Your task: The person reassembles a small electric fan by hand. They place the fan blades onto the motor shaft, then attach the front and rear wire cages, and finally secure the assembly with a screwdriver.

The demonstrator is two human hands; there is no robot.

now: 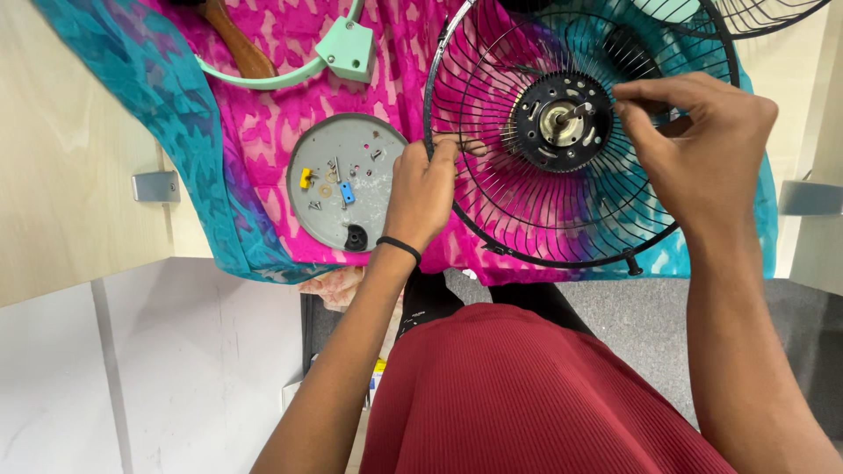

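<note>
Pale wood desk fills the upper left of the frame, with a metal bracket on its front edge; a second bracket shows at the right edge. White floor lies at the lower left and grey carpet at centre right. A pink and teal patterned cloth covers the desk across the upper centre.

On the cloth, at the upper centre right, lies a black wire fan guard with a black motor hub and a metal shaft at its centre. Part of another wire guard shows at the top right corner.

The left hand is closed on the left rim of the fan guard, fingers wrapped around the wire; a black band sits on the wrist. The right hand is pinched together at the hub, fingertips just beside the shaft; what it pinches cannot be told.

Left of the guard rests a grey round plate carrying small screws and yellow and blue parts. At the top left lie a mint-green plastic part and a brown wooden handle. A red ribbed garment fills the lower centre.
</note>
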